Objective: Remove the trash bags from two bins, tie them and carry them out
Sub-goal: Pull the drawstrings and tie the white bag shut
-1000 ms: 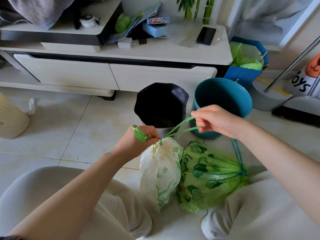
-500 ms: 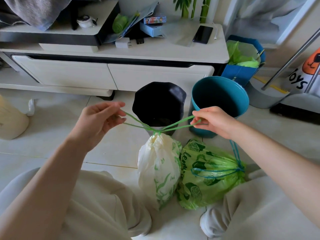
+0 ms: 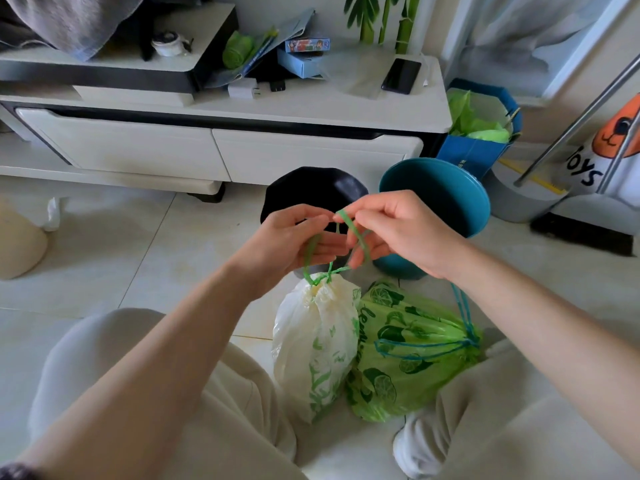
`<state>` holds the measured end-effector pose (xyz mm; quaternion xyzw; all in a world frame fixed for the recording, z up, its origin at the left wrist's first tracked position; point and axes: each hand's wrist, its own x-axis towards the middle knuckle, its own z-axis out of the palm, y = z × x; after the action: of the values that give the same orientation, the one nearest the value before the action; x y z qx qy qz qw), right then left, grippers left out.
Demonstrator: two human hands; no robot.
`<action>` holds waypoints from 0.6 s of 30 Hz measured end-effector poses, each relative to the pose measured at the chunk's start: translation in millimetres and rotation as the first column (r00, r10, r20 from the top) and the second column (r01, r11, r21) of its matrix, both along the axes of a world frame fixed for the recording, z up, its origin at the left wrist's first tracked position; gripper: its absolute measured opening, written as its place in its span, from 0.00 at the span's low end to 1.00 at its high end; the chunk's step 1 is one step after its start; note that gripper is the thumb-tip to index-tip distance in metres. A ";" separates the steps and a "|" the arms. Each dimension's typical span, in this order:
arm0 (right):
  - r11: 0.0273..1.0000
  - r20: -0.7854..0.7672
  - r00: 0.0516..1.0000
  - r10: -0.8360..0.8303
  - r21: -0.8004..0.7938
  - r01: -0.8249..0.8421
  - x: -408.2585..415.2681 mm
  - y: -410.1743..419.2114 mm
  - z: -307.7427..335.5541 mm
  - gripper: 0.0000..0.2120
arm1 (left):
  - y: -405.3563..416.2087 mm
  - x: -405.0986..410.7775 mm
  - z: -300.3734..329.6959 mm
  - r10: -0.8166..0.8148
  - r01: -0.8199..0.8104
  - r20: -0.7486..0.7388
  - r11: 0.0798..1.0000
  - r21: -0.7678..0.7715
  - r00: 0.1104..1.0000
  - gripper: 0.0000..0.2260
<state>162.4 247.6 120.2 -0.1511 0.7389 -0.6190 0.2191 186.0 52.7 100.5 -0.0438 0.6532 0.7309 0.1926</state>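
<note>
A white trash bag (image 3: pixel 317 344) with green print stands on the floor between my knees, its neck cinched by a green drawstring (image 3: pixel 358 239). My left hand (image 3: pixel 287 242) and my right hand (image 3: pixel 398 230) meet just above the bag, each pinching a loop of that drawstring. Beside it on the right lies a green lemon-print bag (image 3: pixel 412 351), closed with a blue drawstring. Behind my hands stand a black bin (image 3: pixel 311 188) and a teal bin (image 3: pixel 450 188), both without bags.
A white TV cabinet (image 3: pixel 221 147) with a phone (image 3: pixel 401 76) and boxes runs along the back. A blue paper bag (image 3: pixel 478 133) with green liners stands at its right end. A metal pole and a toy bag are at far right.
My hands pulled the green drawstring ends apart sideways, then came together above the white bag. The left hand travelled right, and the strings now form loops between my fingers.
</note>
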 end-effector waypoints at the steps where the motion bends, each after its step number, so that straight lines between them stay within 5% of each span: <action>1: 0.998 -0.066 0.998 0.014 0.064 -0.009 2.3 -2.1 0.8 0.13 | 4.8 -0.6 -0.2 0.008 -0.009 0.030 1.000 0.023 1.000 0.11; 4: 0.970 -0.249 0.965 0.080 0.241 -0.018 7.9 -4.7 0.1 0.12 | 12.8 -2.5 -0.7 0.051 -0.076 0.144 0.982 0.174 0.988 0.14; 10: 0.953 -0.242 0.967 0.074 0.301 0.002 11.8 11.8 -9.6 0.10 | 19.1 -9.1 -9.5 0.124 -0.191 0.245 0.942 0.276 0.962 0.04; 15: 0.967 -0.093 0.995 -0.021 0.251 0.044 13.7 58.4 -23.0 0.10 | 24.7 -10.8 -17.4 0.106 -0.147 0.234 0.975 0.166 0.966 0.04; 18: 0.919 -0.047 0.996 -0.080 0.384 0.092 14.7 93.9 -34.5 0.11 | 31.0 -10.2 -22.9 0.039 -0.054 0.201 0.996 0.070 0.979 0.05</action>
<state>177.1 341.5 85.7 -0.0820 0.8554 -0.4682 0.2059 175.8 83.7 77.6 -0.1250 0.6016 0.7512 0.2413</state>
